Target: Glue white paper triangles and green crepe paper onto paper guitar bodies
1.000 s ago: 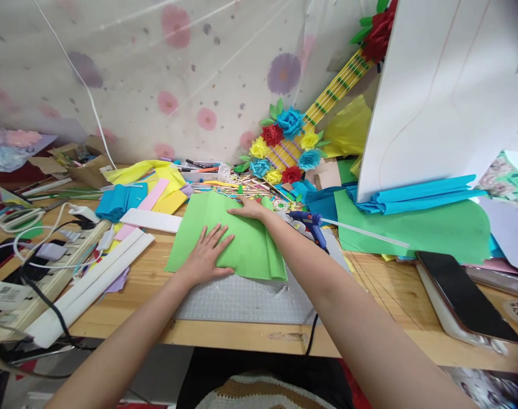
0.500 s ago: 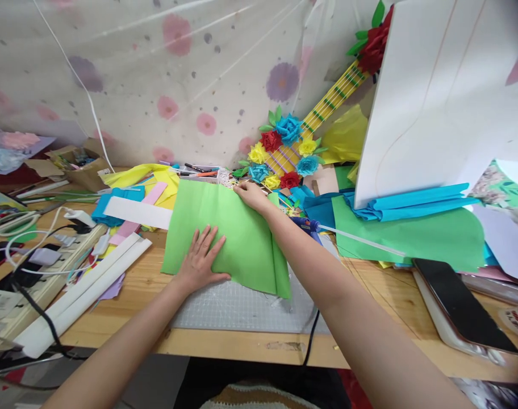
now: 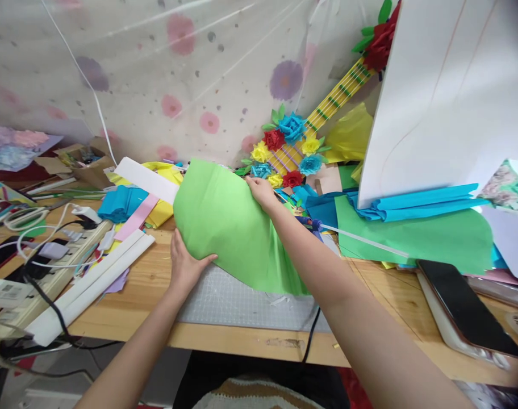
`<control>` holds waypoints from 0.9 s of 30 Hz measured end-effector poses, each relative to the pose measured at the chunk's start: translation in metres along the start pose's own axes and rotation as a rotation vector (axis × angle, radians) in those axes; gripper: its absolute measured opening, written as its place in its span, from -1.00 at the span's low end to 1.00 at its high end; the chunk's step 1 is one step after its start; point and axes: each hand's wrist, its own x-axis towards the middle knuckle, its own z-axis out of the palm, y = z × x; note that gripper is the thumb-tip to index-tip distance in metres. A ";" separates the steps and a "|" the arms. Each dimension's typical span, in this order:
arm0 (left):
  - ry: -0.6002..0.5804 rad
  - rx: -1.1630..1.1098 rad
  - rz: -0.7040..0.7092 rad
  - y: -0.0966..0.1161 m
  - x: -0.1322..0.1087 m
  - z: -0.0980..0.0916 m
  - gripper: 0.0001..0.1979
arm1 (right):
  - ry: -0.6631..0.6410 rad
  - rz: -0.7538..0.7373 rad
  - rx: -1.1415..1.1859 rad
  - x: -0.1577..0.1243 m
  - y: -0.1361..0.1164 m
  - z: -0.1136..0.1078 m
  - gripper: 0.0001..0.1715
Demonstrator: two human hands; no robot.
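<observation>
A: How many hands are on the light green paper sheet [image 3: 233, 227]?

B: Two, both the person's own. The left hand [image 3: 184, 266] grips the sheet's lower left edge, thumb on top and fingers [image 3: 174, 250] folded behind, clamped on the paper. The right hand [image 3: 262, 192] pinches the far edge at about 1 o'clock, fingers closed on it.

A: And where is the sheet?

B: Lifted off the worktop [image 3: 148, 284], curving up over the one grey cutting mat [image 3: 242, 301], with its near edge still low by the mat.

A: What else can you count?

B: One paper guitar [image 3: 327, 108] leaning at 1 o'clock, with seven paper roses clustered on its body and one red rose [image 3: 380, 40] at the head. One blue glue gun [image 3: 312, 224] just right of the right forearm. One dark phone [image 3: 463, 304] at 4 o'clock on a white slab. One white foam board [image 3: 446, 96] standing at 2 o'clock, a darker green sheet [image 3: 416, 233] lying beneath it. Two long white strips [image 3: 88, 284] at 9 o'clock, beside one power strip [image 3: 41, 272].

A: Any writing to read?

B: A small label at the far left edge may carry a printed code, but it is too blurred to read.
</observation>
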 end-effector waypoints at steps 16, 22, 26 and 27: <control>-0.210 -0.228 0.070 -0.021 0.016 -0.017 0.24 | -0.079 0.233 0.313 -0.007 -0.006 -0.001 -0.77; -0.258 -0.268 0.067 -0.027 0.021 -0.022 0.26 | -0.137 0.360 0.454 -0.012 -0.007 -0.002 -0.87; -0.296 -0.304 0.026 -0.028 0.022 -0.025 0.28 | -0.183 0.493 0.418 -0.011 -0.006 -0.001 -0.88; -0.303 -0.316 0.028 -0.028 0.022 -0.026 0.29 | -0.190 0.487 0.393 -0.010 -0.005 0.000 -0.89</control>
